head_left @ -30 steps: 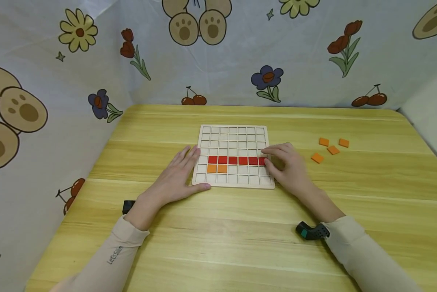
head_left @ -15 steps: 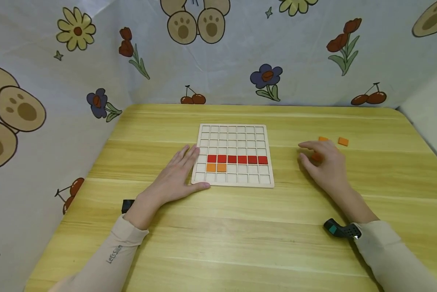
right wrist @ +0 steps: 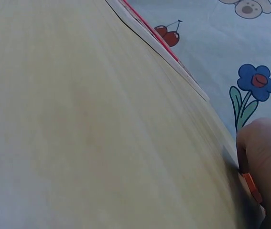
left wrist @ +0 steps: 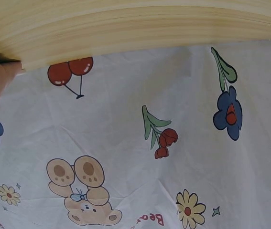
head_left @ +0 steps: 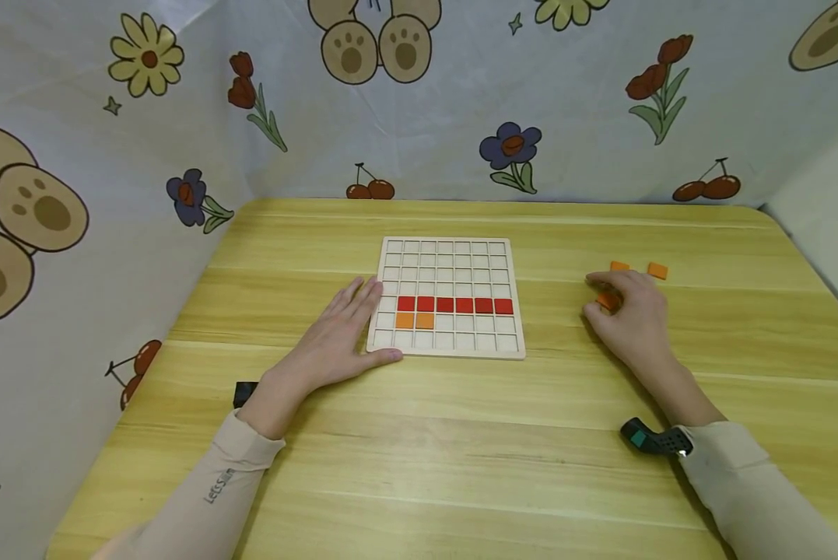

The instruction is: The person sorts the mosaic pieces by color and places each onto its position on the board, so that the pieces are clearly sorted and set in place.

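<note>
A wooden grid board (head_left: 447, 276) lies flat on the table. One of its rows holds several red square tiles (head_left: 444, 305), with two orange tiles (head_left: 415, 320) in the row nearer me. My left hand (head_left: 338, 342) rests along the board's left edge, fingers straight and thumb at the front corner. To the right of the board, my right hand (head_left: 632, 315) curves its thumb and index finger around a loose orange tile (head_left: 608, 301), with a gap between the tips. In the right wrist view, an orange tile (right wrist: 253, 188) shows close beneath a finger.
Two more loose orange tiles (head_left: 657, 271) lie just beyond my right hand. The wooden table (head_left: 433, 451) meets a patterned cloth (head_left: 433, 140) at its back and left. In the right wrist view, the board (right wrist: 159, 43) appears edge-on.
My right hand has moved right from the board's right edge to the loose orange tiles, covering one of them. The red tile it touched lies in the row. My left hand stays put.
</note>
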